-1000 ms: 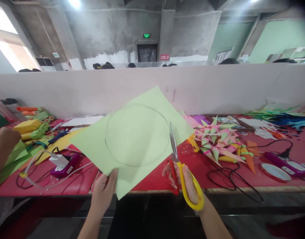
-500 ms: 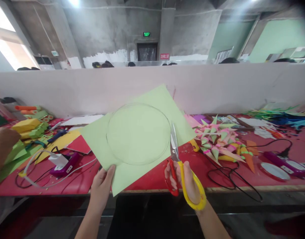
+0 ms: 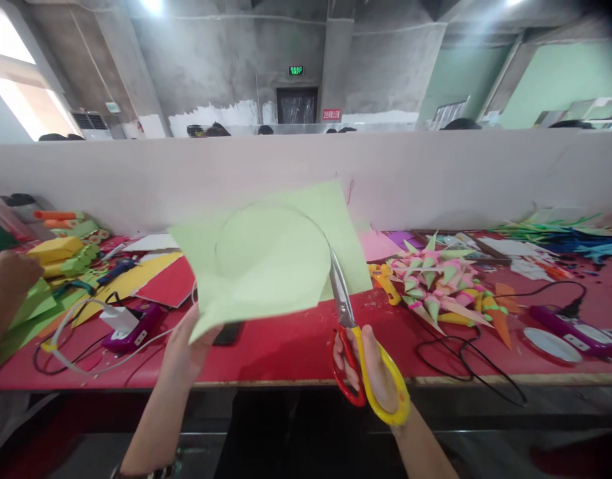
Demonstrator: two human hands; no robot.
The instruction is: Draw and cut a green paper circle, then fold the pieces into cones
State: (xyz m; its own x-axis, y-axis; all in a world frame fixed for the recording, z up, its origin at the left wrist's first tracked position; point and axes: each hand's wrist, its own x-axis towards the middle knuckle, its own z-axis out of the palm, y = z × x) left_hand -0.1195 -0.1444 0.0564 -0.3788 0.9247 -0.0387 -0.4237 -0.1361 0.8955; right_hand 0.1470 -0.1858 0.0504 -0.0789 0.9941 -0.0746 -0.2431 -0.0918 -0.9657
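A light green sheet [image 3: 276, 259] with a pencilled circle on it hangs tilted above the red table. Its lower left corner is held by my left hand [image 3: 186, 342], whose fingers are partly hidden behind the sheet. My right hand [image 3: 373, 369] is wrapped round the scissors [image 3: 343, 303], which have one red and one yellow handle. The blades look nearly closed and point up at the circle's right edge. A slit in the sheet shows beside the blades.
Purple power strips [image 3: 131, 329] with cables lie left and right. Pink and green paper cones [image 3: 436, 273] and a yellow glue gun [image 3: 386, 283] are right of the sheet. A dark phone [image 3: 229, 334] lies below it. Another person's hand [image 3: 11, 279] is far left. A white partition [image 3: 136, 179] stands behind.
The sheet has turned and bent, its lower edge rising. My left hand has moved left with the corner. The scissors have shifted slightly left, and the phone and glue gun are more exposed.
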